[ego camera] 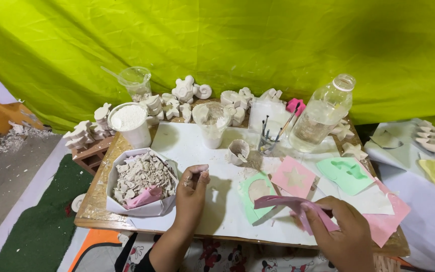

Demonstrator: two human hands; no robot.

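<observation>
Plaster crafting going on here. Right hand [346,231], lower right of the frame, is gripping a pink silicone mould [290,204], peeling or bending it just over the near edge of the table [96,201]. That mould looks soft, floppy and light, so I'd say it's best pinched along its rim; anything cast inside would probably be brittle.

Left hand [192,189] is hovering at centre bottom, wrist bent up, fingers curled in with the tips pinched together. Can't tell if it's actually holding a crumb of plaster or nothing at all.

Just left of it is sitting a white bowl of broken plaster pieces [139,176]. Between the hands a green mould [255,194] is lying flat, with a pink star mould [293,177] past it. A clear plastic bottle [323,113] is standing at upper right.
</observation>
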